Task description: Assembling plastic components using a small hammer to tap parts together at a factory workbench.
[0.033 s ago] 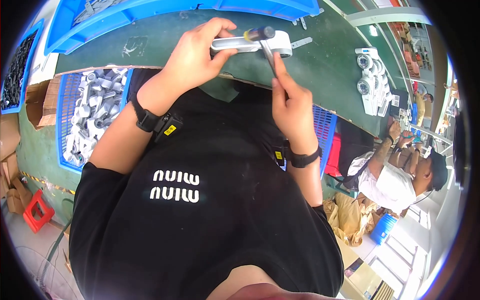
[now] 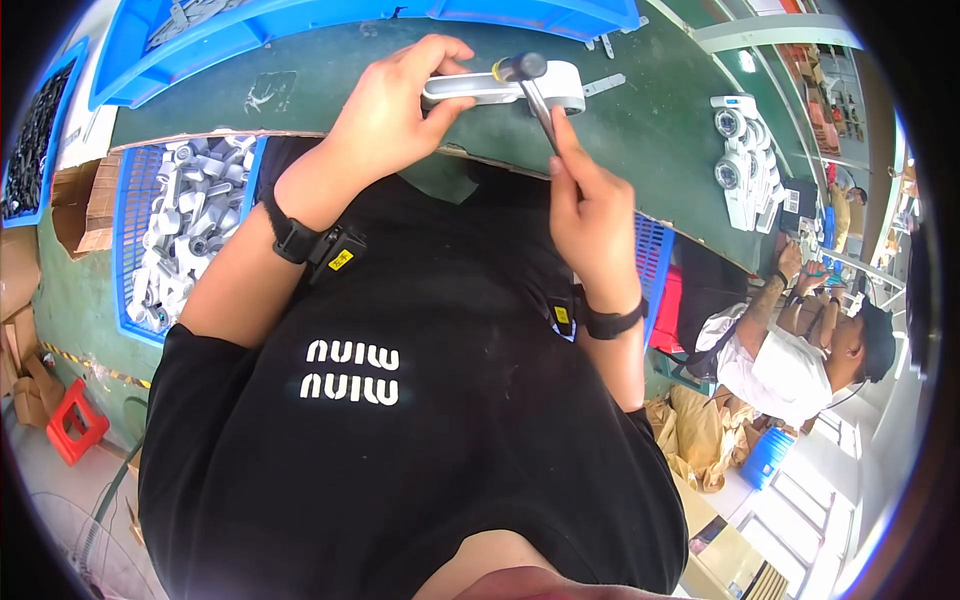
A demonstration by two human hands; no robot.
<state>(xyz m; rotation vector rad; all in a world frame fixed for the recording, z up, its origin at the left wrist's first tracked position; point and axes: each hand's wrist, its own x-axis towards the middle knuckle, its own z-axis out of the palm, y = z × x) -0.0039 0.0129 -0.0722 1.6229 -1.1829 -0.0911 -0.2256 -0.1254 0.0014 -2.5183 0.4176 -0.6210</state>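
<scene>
My left hand (image 2: 392, 105) grips one end of a long white-and-grey plastic housing (image 2: 478, 90), fingers behind it and thumb in front. The housing lies crosswise over the green bench, its rounded end toward the right. My right hand (image 2: 594, 222) is closed round the handle of a small hammer (image 2: 538, 108), index finger stretched along it. The hammer's dark head, with a yellow band, is over the housing near the rounded end. Whether it touches the surface I cannot tell. A thin metal strip (image 2: 604, 85) lies just right of the housing.
Blue trays with metal strips (image 2: 330, 22) line the bench's far side. A blue crate (image 2: 128, 235) of white housings stands left. More housings (image 2: 748, 165) are grouped on the bench (image 2: 650, 150) at right, beyond which a co-worker (image 2: 775, 350) sits. A red stool (image 2: 78, 422) stands lower left.
The hammer head and my right hand have shifted slightly to the right. My left hand and the housing have stayed nearly in place.
</scene>
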